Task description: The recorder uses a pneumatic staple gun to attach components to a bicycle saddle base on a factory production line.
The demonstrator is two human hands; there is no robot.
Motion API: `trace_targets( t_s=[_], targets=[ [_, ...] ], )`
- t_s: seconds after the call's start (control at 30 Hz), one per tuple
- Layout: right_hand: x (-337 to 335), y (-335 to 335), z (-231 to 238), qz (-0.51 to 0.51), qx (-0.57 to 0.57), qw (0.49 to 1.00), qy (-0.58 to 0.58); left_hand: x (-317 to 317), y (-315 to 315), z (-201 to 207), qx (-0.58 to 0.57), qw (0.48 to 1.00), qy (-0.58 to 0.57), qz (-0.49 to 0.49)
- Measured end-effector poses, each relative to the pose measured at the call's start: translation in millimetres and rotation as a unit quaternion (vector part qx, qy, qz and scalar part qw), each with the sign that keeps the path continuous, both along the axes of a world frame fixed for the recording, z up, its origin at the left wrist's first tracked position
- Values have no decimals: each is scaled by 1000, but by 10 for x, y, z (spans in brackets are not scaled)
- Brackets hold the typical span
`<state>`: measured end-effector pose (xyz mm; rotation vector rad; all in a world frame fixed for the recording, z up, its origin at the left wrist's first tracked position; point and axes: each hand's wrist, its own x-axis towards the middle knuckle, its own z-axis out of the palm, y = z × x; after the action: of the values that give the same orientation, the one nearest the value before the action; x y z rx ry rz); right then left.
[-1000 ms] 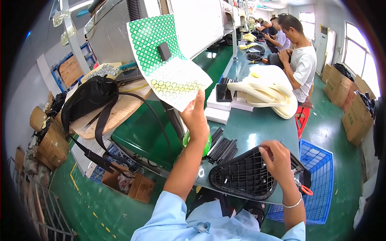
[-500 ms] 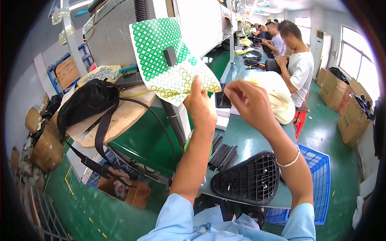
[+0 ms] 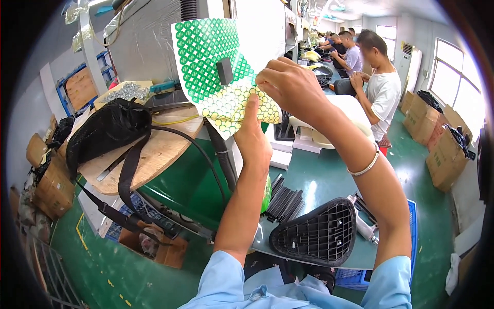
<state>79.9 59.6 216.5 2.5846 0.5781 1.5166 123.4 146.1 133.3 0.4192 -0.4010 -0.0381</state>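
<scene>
Holding the sticker sheet up in my left hand, right hand pinching its edge above the worktop; a hasty peel could tear a sticker

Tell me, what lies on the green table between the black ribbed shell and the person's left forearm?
In the head view, a bundle of black strips lies on the green table, between the black ribbed shell and the left forearm.

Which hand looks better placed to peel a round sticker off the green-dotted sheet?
The right hand, probably. Its fingertips pinch at the edge of the sheet of round green stickers, over the emptied yellowish part, while the left hand grips the sheet's lower edge from below and steadies it.
</scene>
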Motion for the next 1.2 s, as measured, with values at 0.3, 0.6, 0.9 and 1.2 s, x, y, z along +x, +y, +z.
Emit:
trace_targets(
  t_s=[0.3,0.6,0.9,1.2],
  targets=[
    [-4,41,109,-35,-107,994,14,-23,-14,25,-28,999,-20,-5],
    [63,63,202,-30,-217,976,6,87,-43,13,3,1000,13,9],
    [34,-10,136,-60,-65,995,34,20,-35,-26,27,999,15,-13],
    [-1084,58,-562,32,272,949,154,-226,249,-451,117,990,-57,50]
  ],
)
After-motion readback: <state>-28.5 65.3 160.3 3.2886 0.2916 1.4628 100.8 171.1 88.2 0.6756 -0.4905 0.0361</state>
